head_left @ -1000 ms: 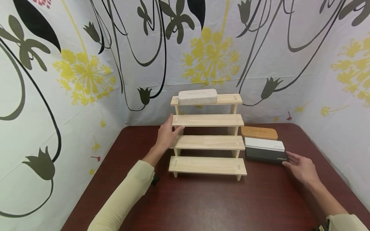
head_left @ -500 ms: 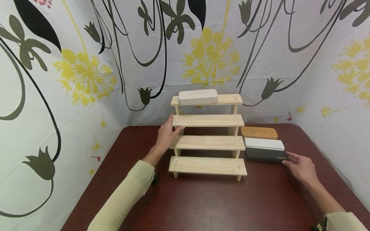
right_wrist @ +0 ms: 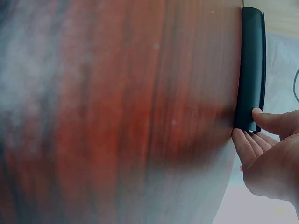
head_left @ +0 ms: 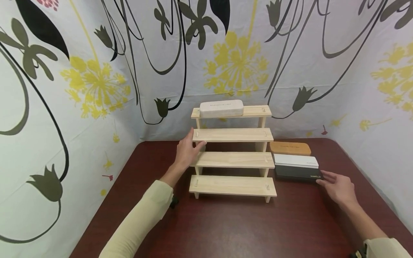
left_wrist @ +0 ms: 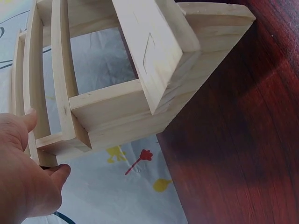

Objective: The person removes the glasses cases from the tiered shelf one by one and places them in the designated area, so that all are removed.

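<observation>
- The small print on the white rectangular case (head_left: pixel 221 108) atop the pale wooden four-step shelf (head_left: pixel 233 157) is too small to read.
- The flat black case (right_wrist: pixel 251 70) is cut off by the right wrist view's top edge.
- The dark red wooden table (right_wrist: pixel 117 116) there is blurred.

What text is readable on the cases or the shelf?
White case on the top step: a line of print, too small to read.
Tan case: faint print on the lid, unreadable.
White box: small mark at its right end, unreadable.
Black case by the right hand: gold lettering at the right end, too blurred to read.
Wooden shelf: none.
</observation>
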A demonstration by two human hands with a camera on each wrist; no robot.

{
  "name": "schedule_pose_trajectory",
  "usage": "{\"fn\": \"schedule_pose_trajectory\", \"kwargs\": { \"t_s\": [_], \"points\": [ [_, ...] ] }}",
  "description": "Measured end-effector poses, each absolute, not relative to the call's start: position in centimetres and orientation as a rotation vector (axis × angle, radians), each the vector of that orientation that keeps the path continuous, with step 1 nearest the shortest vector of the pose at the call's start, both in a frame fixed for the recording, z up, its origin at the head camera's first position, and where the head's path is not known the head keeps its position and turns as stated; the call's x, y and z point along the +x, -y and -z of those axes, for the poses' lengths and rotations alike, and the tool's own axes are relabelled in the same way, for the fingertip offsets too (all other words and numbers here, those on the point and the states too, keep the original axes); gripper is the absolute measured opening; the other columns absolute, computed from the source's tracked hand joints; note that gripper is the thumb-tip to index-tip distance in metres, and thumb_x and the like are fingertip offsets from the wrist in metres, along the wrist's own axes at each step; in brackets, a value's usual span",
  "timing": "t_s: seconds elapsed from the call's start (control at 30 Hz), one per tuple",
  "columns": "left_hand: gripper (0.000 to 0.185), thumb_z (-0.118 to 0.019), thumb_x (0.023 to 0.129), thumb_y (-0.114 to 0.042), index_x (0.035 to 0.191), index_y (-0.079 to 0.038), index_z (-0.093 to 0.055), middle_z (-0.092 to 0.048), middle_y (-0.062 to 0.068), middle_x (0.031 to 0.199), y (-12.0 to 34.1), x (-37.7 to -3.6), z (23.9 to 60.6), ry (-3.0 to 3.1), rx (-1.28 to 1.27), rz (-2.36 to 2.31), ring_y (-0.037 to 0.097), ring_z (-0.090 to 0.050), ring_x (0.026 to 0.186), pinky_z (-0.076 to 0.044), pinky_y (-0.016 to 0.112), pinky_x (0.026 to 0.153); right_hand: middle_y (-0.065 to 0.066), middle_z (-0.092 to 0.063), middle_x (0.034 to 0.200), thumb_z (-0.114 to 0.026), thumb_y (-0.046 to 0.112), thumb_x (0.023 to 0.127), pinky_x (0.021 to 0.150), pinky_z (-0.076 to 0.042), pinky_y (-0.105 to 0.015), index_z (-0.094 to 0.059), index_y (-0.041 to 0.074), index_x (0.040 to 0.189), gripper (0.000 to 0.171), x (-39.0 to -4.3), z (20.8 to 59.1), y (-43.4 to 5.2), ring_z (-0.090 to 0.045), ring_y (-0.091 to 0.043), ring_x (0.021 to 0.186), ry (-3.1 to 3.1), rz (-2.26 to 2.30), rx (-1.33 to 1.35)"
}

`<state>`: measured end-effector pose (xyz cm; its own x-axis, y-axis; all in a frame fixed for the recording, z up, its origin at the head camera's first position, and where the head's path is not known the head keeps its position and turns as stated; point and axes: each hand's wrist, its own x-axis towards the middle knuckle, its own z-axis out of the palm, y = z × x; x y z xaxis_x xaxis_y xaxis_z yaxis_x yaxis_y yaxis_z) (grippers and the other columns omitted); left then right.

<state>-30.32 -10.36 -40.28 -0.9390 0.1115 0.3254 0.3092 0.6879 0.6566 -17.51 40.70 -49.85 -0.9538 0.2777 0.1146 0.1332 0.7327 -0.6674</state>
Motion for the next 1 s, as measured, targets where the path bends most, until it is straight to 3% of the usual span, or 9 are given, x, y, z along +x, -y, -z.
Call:
{"fn": "schedule_pose_trajectory", "kwargs": {
  "t_s": [0.23,0.53,0.63,0.7,0.77,0.8,0.87,1.0],
  "points": [
    [0.087,-0.074,0.102,-0.043,0.167,-0.004,-0.031,-0.045,0.019,0.162,10.4,-30.3,40.2,2.632,-0.318,1.057,0.038,-0.05,0.144,-0.043,0.052,0.117,-0.037,-0.059,0.134,-0.069,0.021,0.105,0.109,-0.031,-0.076,-0.055,-0.013,0.145,0.055,-17.3,49.9,-40.6,-0.05,-0.062,0.131,2.705,-1.061,-0.37],
    [0.082,-0.077,0.099,-0.041,0.161,-0.001,-0.043,-0.056,0.022,0.152,10.8,-30.4,40.2,2.58,-0.307,1.063,0.041,-0.061,0.132,-0.048,0.054,0.111,-0.033,-0.061,0.138,-0.069,0.028,0.106,0.106,-0.038,-0.071,-0.058,-0.007,0.147,0.055,-17.3,48.8,-39.8,-0.046,-0.059,0.138,2.615,-1.041,-0.346],
    [0.078,-0.078,0.099,-0.04,0.16,-0.003,-0.046,-0.061,0.023,0.147,11.1,-30.3,40.2,2.562,-0.312,1.064,0.04,-0.071,0.104,-0.054,0.052,0.1,-0.03,-0.063,0.138,-0.07,0.029,0.105,0.102,-0.052,-0.038,-0.058,-0.003,0.149,0.056,-17.6,48.0,-39.1,-0.057,-0.045,0.135,2.558,-1.05,-0.358],
    [0.076,-0.078,0.099,-0.04,0.16,-0.005,-0.048,-0.063,0.023,0.145,11.3,-30.3,40.2,2.552,-0.321,1.065,0.037,-0.069,0.087,-0.056,0.05,0.093,-0.028,-0.064,0.137,-0.072,0.027,0.104,0.087,-0.051,-0.014,-0.058,-0.002,0.15,0.056,-17.9,47.4,-38.6,-0.07,-0.017,0.122,2.501,-1.085,-0.358],
    [0.074,-0.078,0.099,-0.038,0.159,-0.005,-0.05,-0.064,0.023,0.143,11.5,-30.3,40.1,2.539,-0.337,1.077,0.036,-0.063,0.076,-0.055,0.05,0.088,-0.028,-0.064,0.138,-0.073,0.025,0.103,0.074,-0.044,0.0,-0.059,0.0,0.15,0.056,-18.2,46.7,-38.0,-0.068,0.008,0.103,2.43,-1.143,-0.351],
    [0.073,-0.078,0.099,-0.038,0.158,-0.005,-0.051,-0.065,0.022,0.142,11.6,-30.2,40.1,2.533,-0.343,1.082,0.035,-0.064,0.076,-0.055,0.05,0.088,-0.029,-0.062,0.139,-0.074,0.024,0.102,0.072,-0.046,0.0,-0.058,0.0,0.151,0.056,-18.3,46.4,-37.7,-0.063,0.017,0.096,2.395,-1.172,-0.346],
    [0.069,-0.078,0.099,-0.037,0.156,-0.005,-0.054,-0.067,0.02,0.141,11.8,-30.2,40.0,2.518,-0.355,1.092,0.033,-0.07,0.094,-0.055,0.051,0.094,-0.029,-0.061,0.141,-0.074,0.022,0.102,0.073,-0.048,-0.001,-0.058,0.0,0.151,0.056,-18.6,45.5,-37.0,-0.055,0.026,0.09,2.333,-1.218,-0.34],
    [0.064,-0.078,0.1,-0.035,0.153,-0.006,-0.058,-0.069,0.016,0.138,12.1,-30.2,39.7,2.503,-0.377,1.105,0.033,-0.067,0.123,-0.053,0.053,0.103,-0.024,-0.061,0.144,-0.075,0.021,0.101,0.082,-0.05,-0.004,-0.059,0.003,0.152,0.056,-19.3,43.8,-35.4,-0.061,0.018,0.103,2.244,-1.27,-0.319]
  ]
}}
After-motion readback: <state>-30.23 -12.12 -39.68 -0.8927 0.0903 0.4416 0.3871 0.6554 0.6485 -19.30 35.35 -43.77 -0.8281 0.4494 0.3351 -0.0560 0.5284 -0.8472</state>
